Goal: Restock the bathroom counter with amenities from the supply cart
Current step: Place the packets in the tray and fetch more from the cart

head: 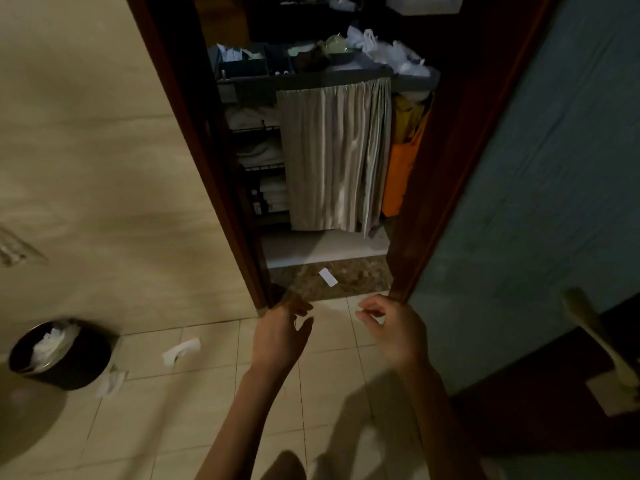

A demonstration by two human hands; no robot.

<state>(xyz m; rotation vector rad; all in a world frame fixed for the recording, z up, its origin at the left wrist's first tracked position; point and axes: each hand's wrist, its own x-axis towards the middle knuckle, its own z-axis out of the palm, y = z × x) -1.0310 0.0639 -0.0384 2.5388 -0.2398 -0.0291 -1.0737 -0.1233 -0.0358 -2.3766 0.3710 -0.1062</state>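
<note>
The supply cart (408, 79) stands just outside the doorway, straight ahead. Its grey top carries small bins with packets (242, 60) and white plastic bags (391, 51). A striped curtain (336, 154) hangs over its front, with folded white linen (258, 152) on shelves to the left and an orange bag (398, 174) on the right. My left hand (280, 332) and my right hand (394, 329) are raised in front of me over the tiled floor, both empty with fingers loosely curled and apart. The bathroom counter is out of view.
A dark wooden door frame (194, 140) borders the opening on the left. The frosted glass door (540, 188) stands open on the right, with its lever handle (599, 337). A black waste bin (59, 355) sits low left. Paper scraps (181, 351) lie on the tiles and threshold.
</note>
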